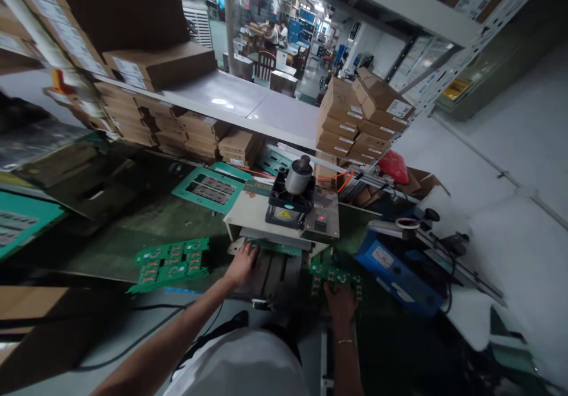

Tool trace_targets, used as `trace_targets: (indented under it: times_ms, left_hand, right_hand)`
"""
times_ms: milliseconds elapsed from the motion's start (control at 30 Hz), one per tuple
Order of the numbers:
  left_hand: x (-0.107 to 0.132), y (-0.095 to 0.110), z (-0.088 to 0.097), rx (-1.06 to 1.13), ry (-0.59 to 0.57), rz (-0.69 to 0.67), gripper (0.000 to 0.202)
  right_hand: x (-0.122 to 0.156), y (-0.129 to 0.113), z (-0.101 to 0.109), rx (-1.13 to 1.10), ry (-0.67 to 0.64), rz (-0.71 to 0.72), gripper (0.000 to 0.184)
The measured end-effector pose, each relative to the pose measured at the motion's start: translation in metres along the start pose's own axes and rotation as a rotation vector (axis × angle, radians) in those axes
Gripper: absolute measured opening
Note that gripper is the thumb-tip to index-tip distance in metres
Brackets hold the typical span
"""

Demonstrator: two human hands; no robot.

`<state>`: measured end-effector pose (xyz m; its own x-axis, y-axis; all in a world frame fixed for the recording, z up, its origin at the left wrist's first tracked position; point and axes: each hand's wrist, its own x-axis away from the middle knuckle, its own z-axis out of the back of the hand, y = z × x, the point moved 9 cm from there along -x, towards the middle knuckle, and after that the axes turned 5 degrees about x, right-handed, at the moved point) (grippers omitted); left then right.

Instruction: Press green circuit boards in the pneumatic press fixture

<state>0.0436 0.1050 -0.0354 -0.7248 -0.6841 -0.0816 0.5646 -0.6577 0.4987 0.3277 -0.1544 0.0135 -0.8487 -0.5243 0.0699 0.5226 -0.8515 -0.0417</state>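
My left hand point(242, 263) rests with fingers stretched flat on the front of a small press machine point(284, 221), just under its white top plate, touching a green circuit board point(273, 246) lying in the slot. My right hand point(339, 298) lies to the right of the machine with its fingers closed on a green circuit panel point(335, 274) on the bench. A black and silver cylinder point(298, 177) stands on top of the machine. A stack of green circuit panels point(171, 264) lies to the left of my left hand.
Teal frames point(208, 189) lie behind the machine on the green mat. A blue device point(394, 271) stands at the right. Stacked cardboard boxes point(359, 118) fill the shelf and back edge. A brown box point(39, 325) sits at the near left.
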Motion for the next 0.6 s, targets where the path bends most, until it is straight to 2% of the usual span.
trace_targets:
  times_ms: [167, 367, 467, 600]
  left_hand:
    - [-0.002, 0.003, -0.007, -0.011, -0.051, -0.031, 0.057]
    - [-0.001, 0.025, -0.019, -0.034, -0.196, -0.061, 0.061]
    - [0.003, 0.037, -0.031, -0.039, -0.287, -0.109, 0.074]
    - [0.013, 0.047, -0.043, -0.02, -0.342, -0.206, 0.1]
  right_hand:
    - [0.007, -0.004, 0.0, -0.006, -0.014, 0.001, 0.032]
    - [0.011, -0.007, 0.002, -0.017, 0.008, 0.006, 0.029]
    - [0.012, -0.008, 0.002, -0.038, 0.026, 0.019, 0.029]
    - [0.013, -0.01, 0.003, -0.063, 0.064, 0.059, 0.029]
